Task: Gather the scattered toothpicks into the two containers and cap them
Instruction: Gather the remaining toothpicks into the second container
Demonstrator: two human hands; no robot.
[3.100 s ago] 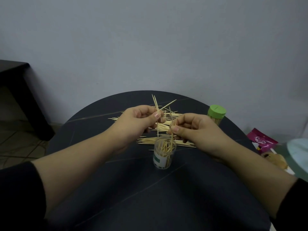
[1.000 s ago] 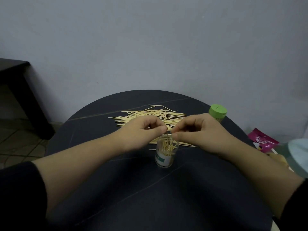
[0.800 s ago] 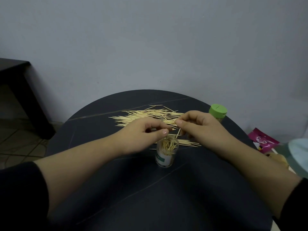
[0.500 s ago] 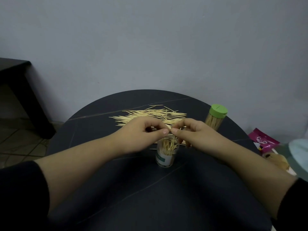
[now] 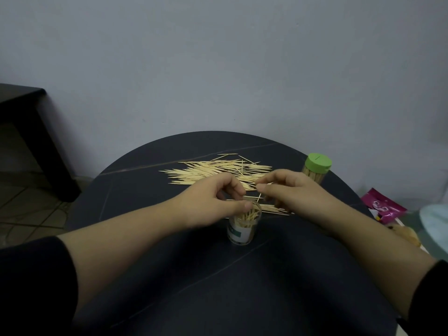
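Note:
An open clear container (image 5: 242, 232) with toothpicks standing in it sits at the middle of the round dark table (image 5: 169, 275). My left hand (image 5: 211, 202) hovers over its mouth, thumb at the rim and fingers curled, pinching toothpicks there. Just right of it, my right hand (image 5: 288, 190) pinches a toothpick between thumb and forefinger, above the near edge of the pile. Scattered toothpicks (image 5: 213, 169) lie spread behind both hands. A second container with a green cap (image 5: 317, 166), full of toothpicks, stands at the right rear.
A wall rises close behind the table. Off the right edge lie a pink packet (image 5: 383, 208) and a pale blue object (image 5: 436, 221). A dark piece of furniture (image 5: 29, 122) stands on the floor at the left.
My left thumb has dropped to the container's rim. My right hand has shifted slightly right and back over the pile, pinching a toothpick. The container has stayed put.

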